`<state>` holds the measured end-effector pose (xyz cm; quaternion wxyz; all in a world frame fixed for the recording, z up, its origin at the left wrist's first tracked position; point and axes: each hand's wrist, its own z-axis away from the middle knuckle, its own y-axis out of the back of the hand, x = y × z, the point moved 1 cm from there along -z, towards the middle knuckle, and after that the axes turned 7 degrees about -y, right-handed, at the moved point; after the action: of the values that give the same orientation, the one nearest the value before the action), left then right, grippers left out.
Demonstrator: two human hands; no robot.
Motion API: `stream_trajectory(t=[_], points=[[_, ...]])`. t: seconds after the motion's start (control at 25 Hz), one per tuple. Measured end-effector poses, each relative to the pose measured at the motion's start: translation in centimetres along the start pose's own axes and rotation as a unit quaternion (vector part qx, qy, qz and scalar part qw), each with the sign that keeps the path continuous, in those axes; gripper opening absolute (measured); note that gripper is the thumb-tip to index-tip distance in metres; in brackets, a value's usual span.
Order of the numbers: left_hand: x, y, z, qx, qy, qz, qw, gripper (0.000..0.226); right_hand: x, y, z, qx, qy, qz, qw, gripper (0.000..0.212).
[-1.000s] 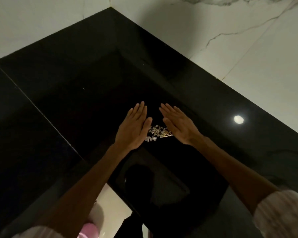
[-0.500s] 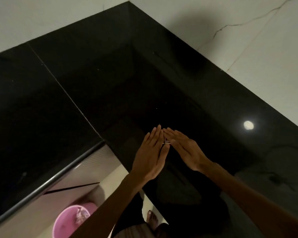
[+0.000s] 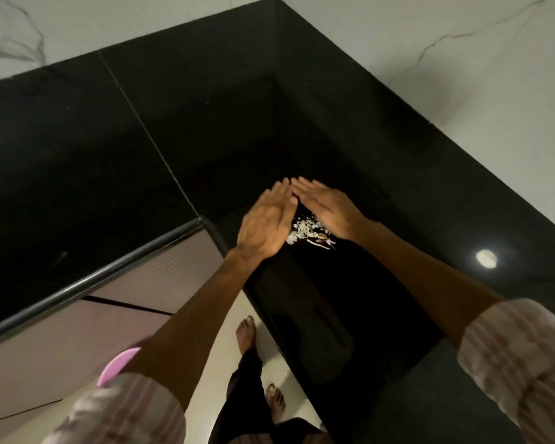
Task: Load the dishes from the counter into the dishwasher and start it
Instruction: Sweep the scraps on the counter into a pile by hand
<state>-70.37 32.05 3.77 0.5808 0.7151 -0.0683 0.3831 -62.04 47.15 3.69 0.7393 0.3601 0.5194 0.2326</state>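
Nearest the camera, bare feet stand on pale floor beside a pink bucket; farther on, over the black counter, left hand and right hand, fingers straight, fingertips meeting, flank a small heap of pale scraps, perhaps peelings; marble wall behind.

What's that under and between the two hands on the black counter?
A small heap of pale scraps lies on the black counter, between the left hand and the right hand. Both hands are flat, fingertips meeting. Anything directly beneath the palms is covered.
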Motion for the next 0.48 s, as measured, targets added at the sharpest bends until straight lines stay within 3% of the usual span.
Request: stream_trajectory(t=[0.16,0.28,0.36,0.4,0.48], points=[[1.2,-1.1,5.4,0.022,-0.028,0.064,0.997,0.045,0.0,-1.4,5.5,-0.053,0.015,-0.031,0.998,0.055],[0.8,-1.8,7.6,0.115,-0.022,0.231,0.966,0.050,-0.4,-1.2,8.4,0.005,-0.072,-0.245,0.967,0.043],[0.1,-2.3,9.0,0.262,0.019,0.364,0.894,0.045,0.1,-0.6,9.5,0.131,-0.145,-0.302,0.933,0.042],[-0.4,-2.6,9.5,0.325,0.057,0.423,0.844,0.043,0.8,-0.4,9.5,0.176,-0.184,-0.250,0.934,0.047],[-0.6,-2.9,10.4,0.396,0.148,0.489,0.763,0.049,1.9,-0.7,9.0,0.192,-0.212,-0.050,0.957,0.059]])
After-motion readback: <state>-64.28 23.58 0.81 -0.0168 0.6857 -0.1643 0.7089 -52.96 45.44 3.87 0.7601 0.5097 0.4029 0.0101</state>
